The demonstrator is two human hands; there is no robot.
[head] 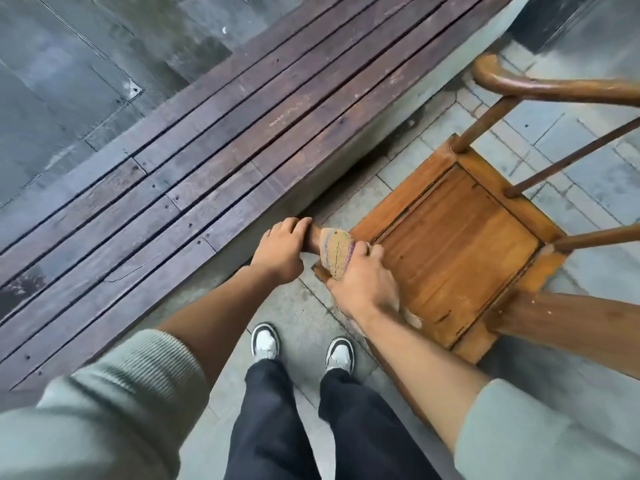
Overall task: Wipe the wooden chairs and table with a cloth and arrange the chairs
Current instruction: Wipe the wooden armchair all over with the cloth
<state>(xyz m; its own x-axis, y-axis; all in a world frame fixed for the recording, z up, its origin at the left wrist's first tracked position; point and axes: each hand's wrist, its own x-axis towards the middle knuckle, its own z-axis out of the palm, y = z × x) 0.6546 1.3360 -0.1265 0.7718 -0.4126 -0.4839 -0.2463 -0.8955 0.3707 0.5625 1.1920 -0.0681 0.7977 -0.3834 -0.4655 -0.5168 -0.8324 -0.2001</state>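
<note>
A wooden chair (pixel 460 247) with an orange-brown seat panel and a curved armrest rail stands on the tiled floor at the right. My left hand (pixel 282 249) grips the end of the chair's near armrest. Beside it, my right hand (pixel 363 278) holds a yellowish cloth (pixel 336 252) wrapped over the same armrest, the fingers curled round cloth and wood. The armrest itself is mostly hidden under both hands. No table is in view.
A long dark slatted wooden platform (pixel 221 157) runs diagonally along the left, close to the chair. Grey stone paving lies beyond it at the upper left. My feet in grey shoes (pixel 301 344) stand on pale floor tiles (pixel 588 161) just below the hands.
</note>
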